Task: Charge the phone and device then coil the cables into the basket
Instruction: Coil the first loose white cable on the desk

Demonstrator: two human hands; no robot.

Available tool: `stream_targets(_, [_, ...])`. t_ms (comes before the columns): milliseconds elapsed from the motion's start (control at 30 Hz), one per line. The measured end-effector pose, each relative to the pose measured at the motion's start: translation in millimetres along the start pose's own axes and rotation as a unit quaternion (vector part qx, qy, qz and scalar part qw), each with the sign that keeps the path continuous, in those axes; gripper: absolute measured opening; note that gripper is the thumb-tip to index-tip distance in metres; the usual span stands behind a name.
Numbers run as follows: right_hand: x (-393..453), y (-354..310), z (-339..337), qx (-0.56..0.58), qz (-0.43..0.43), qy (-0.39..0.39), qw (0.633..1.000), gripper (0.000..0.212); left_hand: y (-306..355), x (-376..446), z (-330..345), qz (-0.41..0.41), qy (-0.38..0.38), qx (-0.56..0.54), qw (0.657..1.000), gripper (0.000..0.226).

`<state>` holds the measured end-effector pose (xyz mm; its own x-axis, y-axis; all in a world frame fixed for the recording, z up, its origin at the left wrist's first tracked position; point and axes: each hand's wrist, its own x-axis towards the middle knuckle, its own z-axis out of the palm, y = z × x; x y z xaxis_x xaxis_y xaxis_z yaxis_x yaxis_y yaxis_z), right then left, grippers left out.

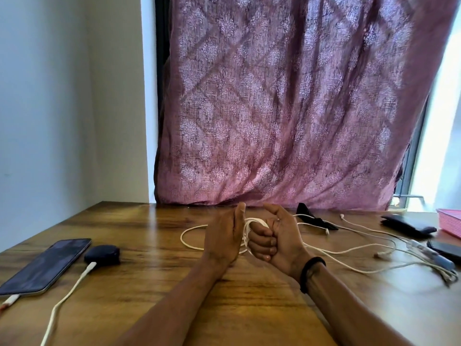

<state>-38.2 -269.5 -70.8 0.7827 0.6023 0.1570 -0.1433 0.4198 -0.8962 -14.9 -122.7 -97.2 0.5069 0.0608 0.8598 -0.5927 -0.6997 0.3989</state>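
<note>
A white cable (252,224) is wound in loops between my two hands at the middle of the wooden table (249,308). My left hand (224,236) stands edge-up with flat fingers, the loops around them. My right hand (277,238) curls around the loops and grips them. A loose loop of the same cable (189,233) lies to the left of my hands. At the left, a dark phone (47,264) lies flat with a white plug in its near end. Beside it a small dark round device (102,254) has a white cable (72,290) plugged in.
More white cables (361,245) trail across the right side of the table. A dark wallet-like case (406,224), black items (311,216) and a pink basket (451,222) sit at the far right. A purple curtain (287,108) hangs behind the table.
</note>
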Motion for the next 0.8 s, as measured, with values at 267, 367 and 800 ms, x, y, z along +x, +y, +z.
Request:
stream_targets(267, [-4.3, -15.3, -13.2, 0.124, -0.112, 0.056, 0.984, 0.047, -12.0, -18.2, 23.2, 0.042, -0.148, 0.017, 0.988, 0.054])
stream_targets(367, [-4.5, -15.5, -16.5, 0.123, -0.129, 0.080, 0.981, 0.049, -5.4, -18.9, 23.7, 0.050, -0.196, -0.032, 0.979, 0.036])
stream_targets(800, [-1.7, -10.3, -17.2, 0.123, -0.090, 0.052, 0.987, 0.047, -1.2, -5.8, 9.6, -0.086, -0.210, -0.189, 0.955, 0.020])
